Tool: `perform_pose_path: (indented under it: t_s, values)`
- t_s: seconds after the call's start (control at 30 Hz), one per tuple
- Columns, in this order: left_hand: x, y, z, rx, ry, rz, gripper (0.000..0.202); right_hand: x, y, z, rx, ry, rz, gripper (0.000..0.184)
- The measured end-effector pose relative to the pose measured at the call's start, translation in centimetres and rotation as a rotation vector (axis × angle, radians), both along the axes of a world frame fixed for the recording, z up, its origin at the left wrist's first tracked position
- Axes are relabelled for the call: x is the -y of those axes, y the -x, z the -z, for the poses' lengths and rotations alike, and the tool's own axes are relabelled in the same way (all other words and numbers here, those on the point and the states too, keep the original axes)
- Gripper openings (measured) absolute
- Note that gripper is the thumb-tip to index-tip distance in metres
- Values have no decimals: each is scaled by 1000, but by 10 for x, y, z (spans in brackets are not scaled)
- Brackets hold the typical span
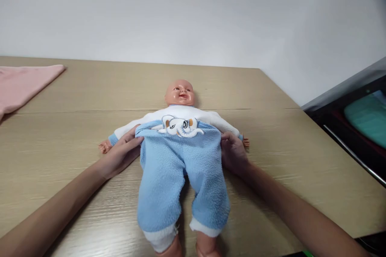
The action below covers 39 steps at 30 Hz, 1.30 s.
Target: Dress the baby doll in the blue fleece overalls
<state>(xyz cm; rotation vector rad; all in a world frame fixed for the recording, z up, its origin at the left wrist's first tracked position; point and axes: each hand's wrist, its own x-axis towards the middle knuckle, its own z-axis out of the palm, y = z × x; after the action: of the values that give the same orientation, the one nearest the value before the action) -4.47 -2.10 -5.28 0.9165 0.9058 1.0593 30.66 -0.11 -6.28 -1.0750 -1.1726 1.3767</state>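
A baby doll [180, 94] lies on its back on the table, head toward the wall, arms spread out. It wears a white long-sleeved top [132, 125] with blue cuffs. Light-blue fleece pants [163, 172] with white cuffs cover its legs, and an elephant applique [179, 125] shows at the waist. My left hand [125, 148] pinches the waistband at its left side, thumb on top. At the right side of the waistband, my right hand [233, 148] is closed on the fabric, its fingers partly hidden. The doll's bare lower legs run out of the bottom of the view.
The wooden table [84, 88] has a seam running across it. A pink cloth [27, 84] lies at the far left. Behind stands a pale wall [150, 16]. Beyond the right table edge is a dark object with a teal panel [368, 116].
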Motion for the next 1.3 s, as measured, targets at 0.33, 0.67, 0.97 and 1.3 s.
perform_pose_path:
  t_s: [0.33,0.67,0.97,1.3]
  values:
    - [2,-9,-4,-46,-164,-100,32,5,12,-19,-268,-3,28,24]
    - [-20,-41,-6,-279,-438,-465,46,-2,11,-5,29,-263,183,34]
    - [-27,-49,-5,-265,-551,-540,42,10,6,-1,275,-389,283,17]
    - [-25,-49,7,-194,-533,-508,30,11,2,-2,440,-517,294,18]
